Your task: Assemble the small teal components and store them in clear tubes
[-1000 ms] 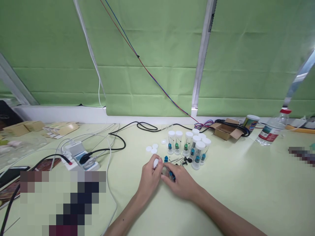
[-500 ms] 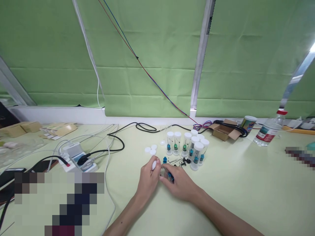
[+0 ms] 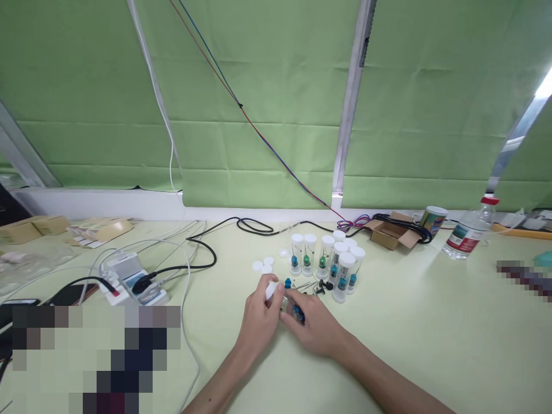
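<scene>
Low over the table, my left hand [image 3: 260,316] is closed on a white cap [image 3: 270,290], pinched between thumb and fingers. My right hand [image 3: 318,323] wraps round a small clear vial [image 3: 297,312] with a blue piece inside; the vial lies tilted, its capped end toward my left hand. How far the cap sits on the vial is hidden by the fingers. Just beyond my hands are a loose blue piece [image 3: 287,283], thin metal pins [image 3: 305,286] and small black parts [image 3: 321,286]. Several capped vials [image 3: 345,275] with blue or green pieces stand behind them.
Loose white caps [image 3: 267,262] lie behind my left hand. A power strip [image 3: 138,276] with cables sits left. Toward the back right are an opened cardboard box [image 3: 392,236], a can [image 3: 432,220] and a water bottle [image 3: 468,233]. A black cable [image 3: 259,230] runs along the back.
The white cap shows a little more between the left fingers and looks tilted. Both hands otherwise stay in place, and the view has shifted slightly.
</scene>
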{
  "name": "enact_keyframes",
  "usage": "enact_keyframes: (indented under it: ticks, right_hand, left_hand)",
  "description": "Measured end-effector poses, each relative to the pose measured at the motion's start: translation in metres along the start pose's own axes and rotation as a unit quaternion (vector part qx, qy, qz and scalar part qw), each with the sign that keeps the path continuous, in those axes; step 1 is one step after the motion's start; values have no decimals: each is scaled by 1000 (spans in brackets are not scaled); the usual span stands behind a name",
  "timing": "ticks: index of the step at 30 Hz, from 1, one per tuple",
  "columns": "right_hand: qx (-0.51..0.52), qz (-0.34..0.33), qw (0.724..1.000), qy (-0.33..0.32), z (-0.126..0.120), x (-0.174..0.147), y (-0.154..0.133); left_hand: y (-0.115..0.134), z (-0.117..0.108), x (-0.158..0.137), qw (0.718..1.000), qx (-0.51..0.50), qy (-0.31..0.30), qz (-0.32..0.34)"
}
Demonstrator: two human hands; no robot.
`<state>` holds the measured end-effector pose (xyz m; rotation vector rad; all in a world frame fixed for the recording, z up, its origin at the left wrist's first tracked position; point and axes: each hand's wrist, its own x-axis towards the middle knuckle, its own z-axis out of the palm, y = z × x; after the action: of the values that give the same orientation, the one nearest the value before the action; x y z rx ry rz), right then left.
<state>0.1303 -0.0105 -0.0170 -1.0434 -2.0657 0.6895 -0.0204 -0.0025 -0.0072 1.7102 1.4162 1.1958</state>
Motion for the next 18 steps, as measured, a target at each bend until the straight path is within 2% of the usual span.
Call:
enact_keyframes:
  ticks: [12,18]
  right_hand:
    - [35,-33,996,72,6,3,-2]
    - [15,-24,997,78,8,3,-2]
  left_hand:
    - [6,3,-4,999,-15,6,38]
    - [0,5,-3,998,-62,-13,17]
